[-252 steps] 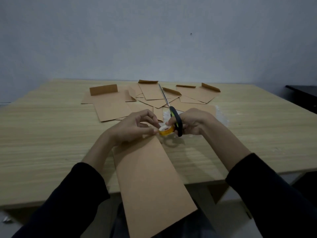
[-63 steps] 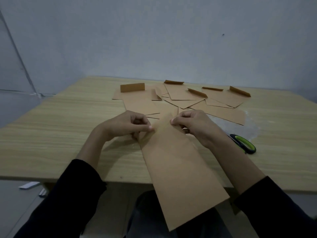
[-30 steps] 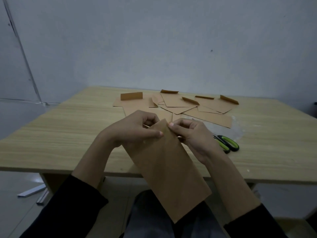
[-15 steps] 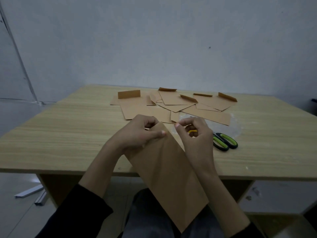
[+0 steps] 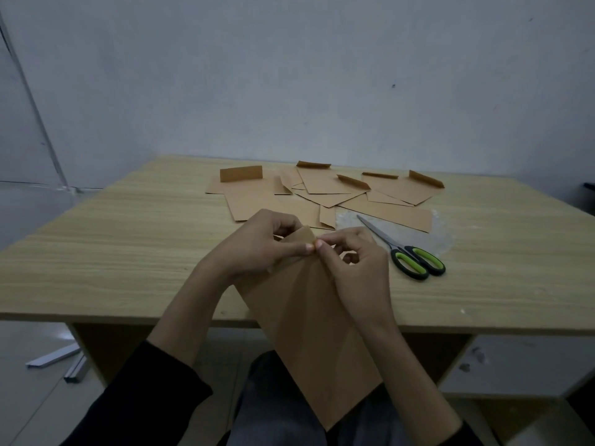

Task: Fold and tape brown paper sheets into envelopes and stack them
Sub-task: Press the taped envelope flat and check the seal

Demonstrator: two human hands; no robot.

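Your left hand [image 5: 257, 252] is curled round the top corner of the folded sheet [image 5: 309, 317], thumb laid across the front. Your right hand [image 5: 357, 268] nips the same top edge between thumb and forefinger, and the tips of both hands touch at the middle. I can't tell if there's a bit of tape under them, it's too small and dim.

The sheet is half off the near edge of the table [image 5: 128, 252], hanging over your lap. I'd slide it fully onto the wood, square up the edges, then rub the seam from the middle outwards so it doesn't wrinkle.

The scissors [image 5: 401, 252] are just right of your right hand. The pile of envelopes [image 5: 322, 188] further back is spread loose, not really stacked yet.
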